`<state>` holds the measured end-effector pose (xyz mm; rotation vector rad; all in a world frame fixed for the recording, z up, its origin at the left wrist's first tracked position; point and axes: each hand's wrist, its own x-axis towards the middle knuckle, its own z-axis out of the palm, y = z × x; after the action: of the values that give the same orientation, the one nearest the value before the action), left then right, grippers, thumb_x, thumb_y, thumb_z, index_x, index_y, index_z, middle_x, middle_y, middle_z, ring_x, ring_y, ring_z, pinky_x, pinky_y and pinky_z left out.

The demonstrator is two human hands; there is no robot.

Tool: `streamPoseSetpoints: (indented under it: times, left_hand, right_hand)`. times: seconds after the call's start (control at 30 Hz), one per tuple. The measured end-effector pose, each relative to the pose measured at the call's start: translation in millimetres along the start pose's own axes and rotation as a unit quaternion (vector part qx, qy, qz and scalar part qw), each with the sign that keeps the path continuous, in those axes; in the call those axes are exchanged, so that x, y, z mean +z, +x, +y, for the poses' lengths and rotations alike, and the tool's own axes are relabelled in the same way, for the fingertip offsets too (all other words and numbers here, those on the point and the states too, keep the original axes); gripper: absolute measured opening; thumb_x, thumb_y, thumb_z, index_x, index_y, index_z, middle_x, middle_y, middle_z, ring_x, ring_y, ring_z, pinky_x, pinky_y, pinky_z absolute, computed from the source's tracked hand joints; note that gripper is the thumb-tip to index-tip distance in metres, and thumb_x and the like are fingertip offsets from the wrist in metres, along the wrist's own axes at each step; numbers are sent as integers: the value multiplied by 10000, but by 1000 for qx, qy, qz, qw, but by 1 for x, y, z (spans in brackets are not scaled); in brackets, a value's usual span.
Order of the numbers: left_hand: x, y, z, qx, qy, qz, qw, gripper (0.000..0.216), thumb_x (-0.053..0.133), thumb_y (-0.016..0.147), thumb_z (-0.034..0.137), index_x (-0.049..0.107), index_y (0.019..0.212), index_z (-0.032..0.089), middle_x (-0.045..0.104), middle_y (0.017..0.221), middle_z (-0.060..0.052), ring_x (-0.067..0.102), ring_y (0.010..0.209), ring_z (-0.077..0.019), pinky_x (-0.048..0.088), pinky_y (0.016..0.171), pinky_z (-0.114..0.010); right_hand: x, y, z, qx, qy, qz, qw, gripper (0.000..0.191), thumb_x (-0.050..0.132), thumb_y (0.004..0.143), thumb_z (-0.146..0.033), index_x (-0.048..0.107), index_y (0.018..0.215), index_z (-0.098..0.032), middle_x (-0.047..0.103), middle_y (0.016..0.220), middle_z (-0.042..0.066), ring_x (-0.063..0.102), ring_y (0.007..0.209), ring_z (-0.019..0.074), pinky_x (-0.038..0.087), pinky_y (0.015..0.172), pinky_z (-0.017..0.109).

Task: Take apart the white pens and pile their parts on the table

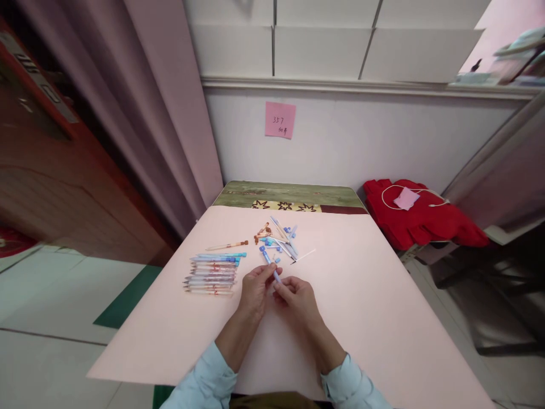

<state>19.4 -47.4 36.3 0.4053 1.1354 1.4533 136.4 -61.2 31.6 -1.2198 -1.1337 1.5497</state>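
Tabletop first: logged a pale pink sheet (361,318) laid over a table pushed against a white wall. Found both hands closed in narrow pinches on one slim blue-capped pen (268,260), near the middle of the sheet. Recorded the left hand (254,288) nipping the barrel's near end from the left with thumb and forefinger. Recorded the right hand (298,298) nipping the same end from the right, fingertips almost touching the left's. Saw the capped end pointing toward the far edge and leaning left. Marked a loose heap of pens and caps (276,236) just beyond the held pen. Noted a tidy row of pens (213,274) beside the left hand, toward the left edge, and a lone brown-capped pen (227,245) just beyond that row. Spotted a pink sticky note (280,120) on the wall and a red cloth (426,224) off the far right corner.
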Motion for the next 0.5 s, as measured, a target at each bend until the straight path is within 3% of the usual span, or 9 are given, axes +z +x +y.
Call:
streamPoseSetpoints:
  times: [0.07, 0.13, 0.27, 0.33, 0.43, 0.5]
  left_hand:
    - [0, 2, 0, 2, 1, 7, 1000, 264, 844, 603, 271, 674, 713, 102, 713, 709, -85, 669, 722, -152, 505, 643, -214]
    - [2, 4, 1, -5, -8, 2, 1000, 270, 839, 612, 282, 670, 723, 103, 717, 721, -87, 666, 701, -151, 504, 625, -221]
    - [8, 9, 3, -35, -22, -45, 998, 291, 813, 648, 315, 659, 782, 108, 712, 741, -70, 616, 548, -118, 484, 504, -226]
    - [12, 14, 5, -55, -23, -79, 995, 323, 793, 671, 368, 644, 805, 115, 687, 686, -44, 549, 438, -97, 437, 412, -223]
    - [20, 27, 7, -65, -36, -114, 991, 372, 769, 694, 438, 627, 822, 120, 617, 564, -4, 504, 374, -99, 417, 375, -229]
    - [27, 37, 7, -63, -49, -107, 991, 364, 763, 704, 439, 621, 820, 124, 592, 530, 8, 503, 365, -103, 421, 379, -231]
  right_hand:
    - [2, -2, -2, -51, -61, 57, 995, 336, 766, 663, -491, 653, 712, -179, 680, 655, 30, 602, 593, 168, 455, 570, 270]
    - [3, -2, -2, -66, -76, 64, 993, 345, 763, 667, -502, 628, 714, -189, 667, 644, 14, 584, 559, 154, 444, 545, 261]
    - [3, 10, -3, 80, 21, -41, 996, 559, 483, 817, -697, 619, 713, -165, 559, 489, -6, 464, 384, 105, 339, 399, 224]
    - [2, 21, -7, 134, 72, -52, 987, 588, 443, 841, -690, 638, 719, -148, 527, 461, -17, 418, 353, 81, 282, 371, 202]
    - [0, 38, -16, 125, 109, -30, 986, 479, 563, 805, -608, 647, 739, -141, 522, 475, -35, 400, 364, 59, 244, 371, 181]
    - [0, 49, -18, 92, 105, -12, 990, 440, 610, 769, -584, 639, 724, -147, 553, 507, -25, 426, 396, 63, 269, 389, 181]
